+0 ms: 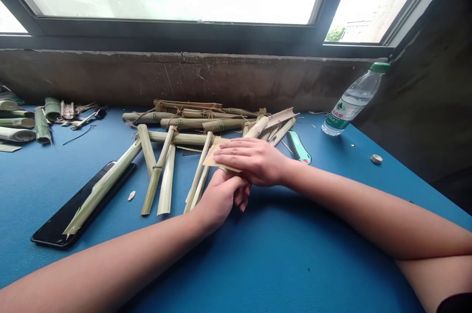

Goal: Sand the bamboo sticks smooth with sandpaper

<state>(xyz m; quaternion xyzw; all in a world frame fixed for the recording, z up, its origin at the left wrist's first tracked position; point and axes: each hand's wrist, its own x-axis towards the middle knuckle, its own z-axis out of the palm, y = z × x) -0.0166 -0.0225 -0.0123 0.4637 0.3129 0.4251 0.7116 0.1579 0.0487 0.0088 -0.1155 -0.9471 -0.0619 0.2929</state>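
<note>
My right hand (254, 159) lies flat, fingers stretched out and pressed together, on a tan sheet of sandpaper (213, 156) near the middle of the blue table (258, 264). My left hand (220, 198) sits just under it, fingers curled beneath the right palm; what they grip is hidden. Split bamboo strips (162, 175) fan out to the left of both hands, and some run under the tan sheet.
A pile of bamboo tubes (191, 118) lies along the concrete wall. A black phone (79, 207) lies at left under a long strip. More bamboo pieces (40, 123) sit far left. A teal utility knife (299, 148), a water bottle (350, 101) and a small tape roll (376, 158) are at right.
</note>
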